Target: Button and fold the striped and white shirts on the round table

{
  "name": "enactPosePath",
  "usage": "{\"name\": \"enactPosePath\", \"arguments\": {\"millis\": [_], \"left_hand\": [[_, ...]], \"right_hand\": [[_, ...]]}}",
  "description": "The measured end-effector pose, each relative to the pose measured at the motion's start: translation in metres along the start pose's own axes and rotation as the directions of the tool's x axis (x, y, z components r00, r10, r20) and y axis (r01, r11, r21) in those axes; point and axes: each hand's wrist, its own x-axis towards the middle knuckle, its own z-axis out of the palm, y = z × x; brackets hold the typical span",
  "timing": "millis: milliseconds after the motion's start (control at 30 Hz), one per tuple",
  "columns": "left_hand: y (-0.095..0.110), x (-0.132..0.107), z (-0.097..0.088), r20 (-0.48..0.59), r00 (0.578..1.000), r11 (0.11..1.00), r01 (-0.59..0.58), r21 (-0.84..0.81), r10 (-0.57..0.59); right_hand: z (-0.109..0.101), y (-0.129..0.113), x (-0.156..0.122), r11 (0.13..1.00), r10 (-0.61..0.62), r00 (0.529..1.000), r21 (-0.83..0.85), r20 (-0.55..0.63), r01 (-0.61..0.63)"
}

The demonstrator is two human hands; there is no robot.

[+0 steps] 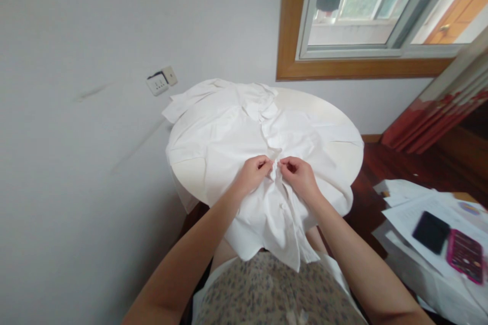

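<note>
A white button-up shirt point(236, 137) lies spread over a round white table point(345, 160), its collar toward the far side and its lower hem hanging over the near edge above my lap. At the front opening, my left hand point(256, 170) pinches one side of the fabric. Close beside it, my right hand point(299, 175) pinches the other side, fingertips almost meeting the left ones. The cloth between them is bunched and slightly raised. A button at the fingertips is too small to make out. Below the hands, the front edges hang apart.
A wall with a socket point(158, 84) stands behind and left of the table. A wood-framed window point(287, 68) is at the back right, beside a red and white curtain point(419, 117). At right, papers point(400, 208), a black object point(431, 232) and a pink-edged device point(465, 256) lie on a covered surface.
</note>
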Motion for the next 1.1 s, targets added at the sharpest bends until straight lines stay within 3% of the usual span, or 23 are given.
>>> {"name": "enactPosePath", "arguments": {"millis": [167, 400, 633, 900, 1033, 1100], "left_hand": [[0.001, 0.0, 0.001, -0.005, 1.0, 1.0, 0.004, -0.006, -0.004], [-0.004, -0.002, 0.002, -0.021, 0.999, 0.999, -0.037, 0.014, 0.037], [-0.004, -0.003, 0.002, -0.021, 0.993, 0.976, -0.11, 0.189, 0.116], [0.004, -0.007, 0.003, -0.022, 0.98, 0.888, -0.17, 0.427, 0.197], [0.006, -0.01, 0.002, -0.044, 0.972, 0.86, -0.181, 0.477, 0.229], [0.008, -0.012, 0.002, -0.044, 0.972, 0.862, -0.185, 0.472, 0.232]], "right_hand": [[0.002, -0.001, -0.001, 0.998, -0.049, 0.999, -0.04, -0.001, 0.049], [0.001, -0.002, -0.001, 0.998, -0.06, 0.998, 0.035, 0.029, 0.059], [0.003, 0.002, 0.0, 0.998, -0.067, 0.998, -0.009, -0.004, 0.067], [0.003, 0.001, -0.001, 0.991, -0.105, 0.994, -0.08, 0.008, 0.106], [0.001, -0.003, -0.003, 0.995, -0.101, 0.993, 0.022, 0.058, 0.1], [-0.001, -0.004, -0.003, 0.986, -0.035, 0.995, 0.163, 0.097, 0.018]]}}
